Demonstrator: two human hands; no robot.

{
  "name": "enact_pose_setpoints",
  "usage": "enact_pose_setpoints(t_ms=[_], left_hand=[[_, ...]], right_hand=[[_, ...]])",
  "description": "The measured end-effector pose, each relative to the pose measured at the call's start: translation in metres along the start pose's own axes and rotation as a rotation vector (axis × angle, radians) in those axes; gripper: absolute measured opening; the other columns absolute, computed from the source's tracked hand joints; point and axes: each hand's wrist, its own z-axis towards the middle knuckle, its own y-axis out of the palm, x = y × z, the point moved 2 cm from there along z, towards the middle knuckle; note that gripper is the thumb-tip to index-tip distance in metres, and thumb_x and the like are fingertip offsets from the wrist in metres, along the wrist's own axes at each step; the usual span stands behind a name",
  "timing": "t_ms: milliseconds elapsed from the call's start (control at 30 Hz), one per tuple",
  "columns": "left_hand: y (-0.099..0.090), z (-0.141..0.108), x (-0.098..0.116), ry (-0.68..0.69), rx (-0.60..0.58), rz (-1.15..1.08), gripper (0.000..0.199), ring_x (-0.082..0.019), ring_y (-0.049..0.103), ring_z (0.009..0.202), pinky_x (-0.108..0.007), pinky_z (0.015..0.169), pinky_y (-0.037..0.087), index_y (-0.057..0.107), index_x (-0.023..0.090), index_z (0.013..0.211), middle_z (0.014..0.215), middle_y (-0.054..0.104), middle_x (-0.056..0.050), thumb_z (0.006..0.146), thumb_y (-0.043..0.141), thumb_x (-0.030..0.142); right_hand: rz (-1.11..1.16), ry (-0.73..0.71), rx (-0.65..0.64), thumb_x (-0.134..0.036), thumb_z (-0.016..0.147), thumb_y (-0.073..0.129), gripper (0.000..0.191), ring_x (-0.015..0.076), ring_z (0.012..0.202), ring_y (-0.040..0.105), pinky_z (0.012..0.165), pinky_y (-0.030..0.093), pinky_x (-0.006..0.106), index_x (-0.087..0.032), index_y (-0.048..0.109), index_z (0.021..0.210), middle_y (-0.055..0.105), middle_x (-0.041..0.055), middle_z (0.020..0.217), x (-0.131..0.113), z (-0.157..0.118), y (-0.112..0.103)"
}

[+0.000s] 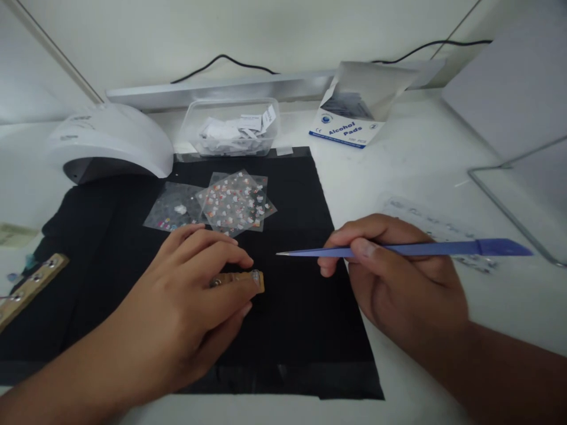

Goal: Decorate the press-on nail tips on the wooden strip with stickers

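Observation:
My right hand point(398, 277) pinches a pair of blue tweezers point(328, 252) between thumb and fingers. Their thin tip points left, above the black mat, apart from my other hand. My left hand point(190, 283) is curled over a short, light-brown wooden strip point(237, 277) lying on the mat, its thumb and fingers around it. Small shiny pieces show at the strip's right end and near its middle; most of the rest is covered by the hand. Just beyond these fingers lie clear sticker sheets point(234, 200) with small white and orange figures, overlapping another clear sheet point(172, 206) bearing a white bit.
On the black mat point(305, 330), a longer wooden strip point(35, 283) with shiny round pieces lies far left. A white dome-shaped lamp point(115, 136), a clear plastic box point(230, 127) of white packets and an alcohol pads box point(345, 127) stand behind. Transparent sheets point(443, 230) lie right.

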Motion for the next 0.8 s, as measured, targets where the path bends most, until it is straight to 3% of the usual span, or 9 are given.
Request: enact_pose_setpoints(t_ms=[233, 400, 567, 733, 800], left_hand=[[-0.002, 0.001, -0.002, -0.01, 0.022, 0.029, 0.021, -0.027, 0.058, 0.114, -0.057, 0.106, 0.037, 0.071, 0.028, 0.105, 0.11, 0.069, -0.003, 0.092, 0.06, 0.015], [-0.025, -0.003, -0.006, -0.037, 0.228, -0.004, 0.021, -0.024, 0.06, 0.106, -0.046, 0.092, 0.05, 0.065, 0.024, 0.099, 0.104, 0.065, -0.004, 0.088, 0.056, 0.009], [-0.043, -0.007, -0.014, -0.18, 0.435, 0.061, 0.019, -0.023, 0.062, 0.1, -0.044, 0.083, 0.051, 0.06, 0.028, 0.097, 0.1, 0.063, 0.0, 0.087, 0.055, 0.012], [-0.041, -0.006, -0.018, -0.266, 0.494, 0.066, 0.016, -0.021, 0.062, 0.094, -0.044, 0.083, 0.05, 0.062, 0.027, 0.09, 0.095, 0.064, 0.001, 0.089, 0.056, 0.012], [-0.04, -0.004, -0.021, -0.223, 0.461, 0.065, 0.017, -0.021, 0.062, 0.093, -0.042, 0.082, 0.051, 0.062, 0.025, 0.09, 0.094, 0.064, 0.0, 0.088, 0.056, 0.009]], right_hand=[[-0.012, -0.009, 0.007, -0.028, 0.083, 0.073, 0.011, 0.0155, 0.053, 0.064, 0.049, 0.054, 0.027, -0.025, 0.075, 0.072, 0.068, 0.0002, 0.059, -0.001, 0.001, 0.001], [-0.019, -0.021, 0.005, -0.028, 0.084, 0.071, 0.012, 0.0156, 0.053, 0.065, 0.048, 0.055, 0.027, -0.026, 0.076, 0.073, 0.069, 0.0002, 0.06, 0.0, 0.001, 0.0], [0.009, -0.031, 0.007, -0.022, 0.083, 0.07, 0.011, 0.0139, 0.055, 0.066, 0.051, 0.056, 0.024, -0.025, 0.077, 0.074, 0.069, 0.0003, 0.062, 0.0, 0.001, -0.001], [0.04, -0.039, 0.022, -0.02, 0.08, 0.073, 0.009, 0.0133, 0.055, 0.066, 0.05, 0.056, 0.022, -0.022, 0.077, 0.072, 0.069, 0.0008, 0.06, 0.0, 0.003, 0.001], [0.041, -0.032, 0.016, -0.022, 0.08, 0.074, 0.008, 0.0139, 0.054, 0.066, 0.05, 0.056, 0.023, -0.022, 0.077, 0.073, 0.069, 0.0013, 0.061, 0.0, 0.004, 0.001]])
